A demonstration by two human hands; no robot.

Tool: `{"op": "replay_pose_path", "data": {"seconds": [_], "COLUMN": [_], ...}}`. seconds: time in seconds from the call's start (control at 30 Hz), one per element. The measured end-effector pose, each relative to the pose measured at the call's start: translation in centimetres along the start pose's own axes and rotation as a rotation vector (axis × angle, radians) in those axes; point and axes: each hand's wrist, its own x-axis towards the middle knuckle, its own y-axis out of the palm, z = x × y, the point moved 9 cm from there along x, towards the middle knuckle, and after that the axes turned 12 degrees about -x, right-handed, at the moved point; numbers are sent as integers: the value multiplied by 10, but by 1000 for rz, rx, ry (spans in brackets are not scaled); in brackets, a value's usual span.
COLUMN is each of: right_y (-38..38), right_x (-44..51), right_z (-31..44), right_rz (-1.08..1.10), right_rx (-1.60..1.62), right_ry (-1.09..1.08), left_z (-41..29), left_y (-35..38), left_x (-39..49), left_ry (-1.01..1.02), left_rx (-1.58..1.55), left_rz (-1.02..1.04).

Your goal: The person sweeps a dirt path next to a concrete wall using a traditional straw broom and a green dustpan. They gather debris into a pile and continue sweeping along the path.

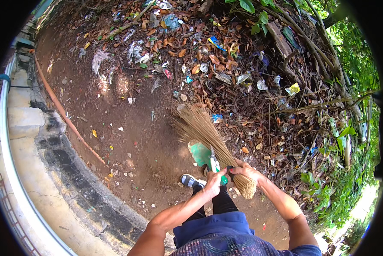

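My right hand (246, 172) grips a stick broom (210, 137) near its bound end, close to a black band (230, 172). The broom's thin bristles fan out away from me, up and to the left over the soil. In my left hand (214, 181) is a green, dirt-smeared, trowel-like tool (199, 153). A narrow pointed metal tool (213, 157) also runs out from that hand, alongside the broom; whether it joins the green tool cannot be told. Both hands are close together, with the left thumb near the black band.
Dry leaves (215, 60), plastic scraps (135, 52) and twigs cover the ground ahead and right. Roots and branches (319, 57) rise at the right. A concrete ledge (92, 195), a metal rail (10, 128) and an orange pipe (65, 112) curve along the left.
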Motion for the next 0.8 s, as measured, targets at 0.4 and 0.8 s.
{"op": "replay_pose_path", "data": {"seconds": [0.4,0.8], "right_y": [-26,10], "right_x": [31,39], "right_z": [149,255], "right_rz": [-248,-119], "right_rx": [63,89], "right_ry": [-565,-728], "left_z": [-173,-296], "left_y": [85,109], "left_x": [28,-29], "left_ry": [493,712], "left_rx": [13,9], "left_rz": [269,366]}}
